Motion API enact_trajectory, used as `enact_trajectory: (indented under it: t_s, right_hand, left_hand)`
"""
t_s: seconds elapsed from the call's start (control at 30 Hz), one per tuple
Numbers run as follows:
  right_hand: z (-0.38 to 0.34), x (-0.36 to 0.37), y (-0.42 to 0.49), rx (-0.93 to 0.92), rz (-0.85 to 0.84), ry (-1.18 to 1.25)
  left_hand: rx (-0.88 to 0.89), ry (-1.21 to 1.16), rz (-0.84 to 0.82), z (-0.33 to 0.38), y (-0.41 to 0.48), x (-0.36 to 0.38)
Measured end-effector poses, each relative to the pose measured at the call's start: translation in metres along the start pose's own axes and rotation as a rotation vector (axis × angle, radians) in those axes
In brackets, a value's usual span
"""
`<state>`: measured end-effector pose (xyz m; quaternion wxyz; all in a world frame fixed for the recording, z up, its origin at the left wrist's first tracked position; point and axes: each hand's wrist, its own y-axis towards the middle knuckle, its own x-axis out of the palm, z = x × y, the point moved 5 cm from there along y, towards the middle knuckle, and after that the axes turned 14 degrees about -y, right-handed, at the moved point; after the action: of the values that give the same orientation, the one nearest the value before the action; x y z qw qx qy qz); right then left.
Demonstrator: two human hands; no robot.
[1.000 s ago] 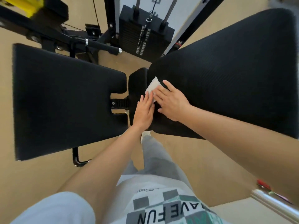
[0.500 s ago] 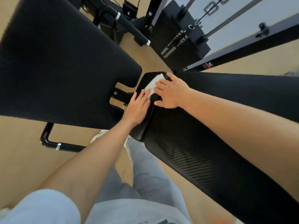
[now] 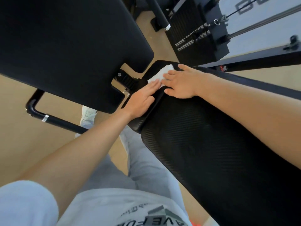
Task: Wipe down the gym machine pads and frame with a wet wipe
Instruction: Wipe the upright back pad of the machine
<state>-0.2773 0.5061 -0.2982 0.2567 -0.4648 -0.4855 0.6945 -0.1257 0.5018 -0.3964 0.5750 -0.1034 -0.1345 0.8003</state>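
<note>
- The wipe (image 3: pixel 160 75) lies flat on the narrow end of the long pad (image 3: pixel 211 144), the end that faces the flat pad (image 3: pixel 65 46).
- The right hand (image 3: pixel 180 83) covers the right part of the wipe. Its fingers are straight and a little spread, and they press the wipe down rather than curl round it.
- The left hand (image 3: pixel 141 97) is flat too, with its fingers straight and together. Its tips touch the wipe's near-left edge and its palm rests on the pad's side lip.
- Both hands have the wipe at their fingertips, but the right hand is further onto it and looks like the one to drive it.
- The long pad's axis runs from the wipe back under the right forearm, toward the person's right side. Nearly all of its length therefore lies behind the right hand, not ahead of it.
- The next stroke probably has to be a pull back along that axis, as little pad is left ahead.
- The frame bar (image 3: pixel 53 119) lies well apart from the wipe, on the left hand's side.
</note>
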Motion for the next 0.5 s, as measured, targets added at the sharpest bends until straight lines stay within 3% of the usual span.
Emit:
enact_trajectory:
  t_s: [0.3, 0.5]
  right_hand:
    - [-0.111, -0.005, -0.02, -0.253, 0.01, -0.036]
    - [-0.1, -0.006, -0.013, -0.226, 0.01, -0.013]
  left_hand:
    - [-0.015, -0.015, 0.04, -0.023, -0.14, 0.025]
    - [-0.075, -0.037, 0.045, -0.025, -0.131, 0.026]
